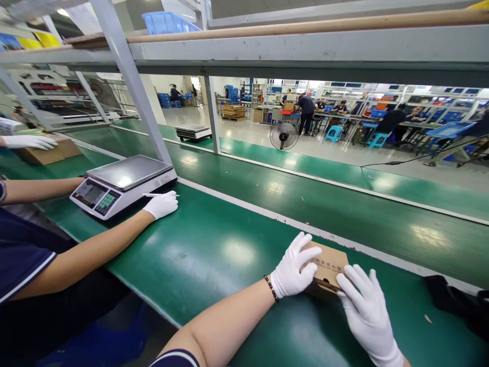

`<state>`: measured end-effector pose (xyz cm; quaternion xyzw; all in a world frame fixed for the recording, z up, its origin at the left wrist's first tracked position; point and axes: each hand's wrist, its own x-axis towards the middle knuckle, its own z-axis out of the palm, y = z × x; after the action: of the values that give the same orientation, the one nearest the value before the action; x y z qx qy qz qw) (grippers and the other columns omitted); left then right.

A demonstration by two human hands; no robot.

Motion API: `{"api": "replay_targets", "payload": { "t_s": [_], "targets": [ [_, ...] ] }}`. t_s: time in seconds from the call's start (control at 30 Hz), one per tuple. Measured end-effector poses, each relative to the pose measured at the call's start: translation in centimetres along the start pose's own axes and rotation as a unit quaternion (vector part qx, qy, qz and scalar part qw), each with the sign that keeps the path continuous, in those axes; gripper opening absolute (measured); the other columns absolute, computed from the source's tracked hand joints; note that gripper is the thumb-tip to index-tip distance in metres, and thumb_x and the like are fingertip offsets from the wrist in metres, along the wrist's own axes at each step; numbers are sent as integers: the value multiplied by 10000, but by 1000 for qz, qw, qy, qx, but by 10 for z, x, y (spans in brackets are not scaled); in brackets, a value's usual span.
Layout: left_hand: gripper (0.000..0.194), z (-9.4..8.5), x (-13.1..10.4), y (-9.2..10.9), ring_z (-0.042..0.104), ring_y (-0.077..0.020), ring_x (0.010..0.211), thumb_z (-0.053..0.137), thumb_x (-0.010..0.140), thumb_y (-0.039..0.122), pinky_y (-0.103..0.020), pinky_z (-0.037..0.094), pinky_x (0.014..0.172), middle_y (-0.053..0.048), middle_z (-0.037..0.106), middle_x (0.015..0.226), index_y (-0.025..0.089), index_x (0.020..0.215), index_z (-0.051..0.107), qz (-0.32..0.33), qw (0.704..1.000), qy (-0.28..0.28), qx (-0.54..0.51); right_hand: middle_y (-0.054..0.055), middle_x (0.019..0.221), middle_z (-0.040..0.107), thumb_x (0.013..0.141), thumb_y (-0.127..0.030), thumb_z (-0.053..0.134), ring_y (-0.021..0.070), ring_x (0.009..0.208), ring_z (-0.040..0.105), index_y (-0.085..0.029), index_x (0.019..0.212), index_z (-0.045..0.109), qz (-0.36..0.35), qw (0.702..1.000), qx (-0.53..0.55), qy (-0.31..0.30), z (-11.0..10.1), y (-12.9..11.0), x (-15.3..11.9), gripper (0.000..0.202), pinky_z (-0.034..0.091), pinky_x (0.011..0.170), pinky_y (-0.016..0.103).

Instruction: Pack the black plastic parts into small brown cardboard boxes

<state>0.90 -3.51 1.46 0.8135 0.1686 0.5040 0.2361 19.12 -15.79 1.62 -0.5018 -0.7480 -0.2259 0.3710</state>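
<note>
A small brown cardboard box (pixel 331 258) with printing on its lid sits on the green bench in front of me. My left hand (pixel 295 266), in a white glove, grips its left side, with fingers over the top and the thumb at the front. At the right front corner, my right hand (pixel 367 312), also gloved, holds the box with its fingertips. The lid looks closed, with a dark gap along the front edge. Parts of both sides are hidden by my hands.
Left of me a co-worker's gloved hand (pixel 162 205) holds a white pen beside a weighing scale (pixel 132 173). Farther left, another person's glove (pixel 32 141) rests on a cardboard box (pixel 49 152). A black cloth-like item (pixel 454 300) lies at right. A metal frame (pixel 305 48) spans overhead.
</note>
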Motion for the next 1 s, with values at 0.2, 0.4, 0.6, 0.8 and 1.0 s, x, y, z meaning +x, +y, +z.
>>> {"api": "replay_targets", "payload": {
  "t_s": [0.2, 0.4, 0.6, 0.8, 1.0],
  "targets": [
    [737, 3, -9, -4, 189, -324, 1436, 556, 838, 288, -543, 266, 1149, -167, 93, 1569, 207, 1478, 201, -108, 991, -57, -61, 121, 1170, 601, 807, -33, 584, 255, 1092, 586, -203, 1332, 457, -62, 998, 2, 8, 11, -22, 9, 567, 468, 979, 519],
    [809, 0, -5, -4, 213, -319, 1430, 624, 785, 311, -527, 235, 1172, -145, 170, 1561, 193, 1478, 223, -155, 983, -69, -67, 160, 1054, 608, 854, -117, 545, 300, 1016, 586, -133, 1198, 522, -11, 999, -42, 20, 20, -24, 26, 345, 508, 860, 526],
    [821, 0, -5, -12, 271, -317, 1406, 638, 769, 382, -536, 245, 1166, -164, 272, 1517, 165, 1462, 255, -137, 986, -70, -62, 74, 1007, 602, 811, -127, 648, 216, 925, 607, -223, 1140, 573, -16, 999, 40, 24, 15, -25, 20, 351, 501, 899, 460],
    [769, -7, 2, -11, 293, -310, 1391, 630, 780, 373, -514, 262, 1165, -147, 308, 1492, 185, 1446, 294, -136, 985, -87, -62, 116, 1139, 597, 866, -233, 598, 252, 948, 629, -248, 1149, 608, 47, 998, -31, 35, 22, -25, 21, 284, 543, 797, 425],
    [754, -7, 2, -9, 309, -311, 1375, 617, 779, 373, -522, 277, 1149, -158, 327, 1461, 177, 1434, 301, -125, 988, -73, -52, 85, 1095, 665, 883, -313, 587, 237, 939, 650, -241, 1055, 663, 23, 999, 31, -17, 11, -14, 32, 201, 558, 798, 394]
  ]
}}
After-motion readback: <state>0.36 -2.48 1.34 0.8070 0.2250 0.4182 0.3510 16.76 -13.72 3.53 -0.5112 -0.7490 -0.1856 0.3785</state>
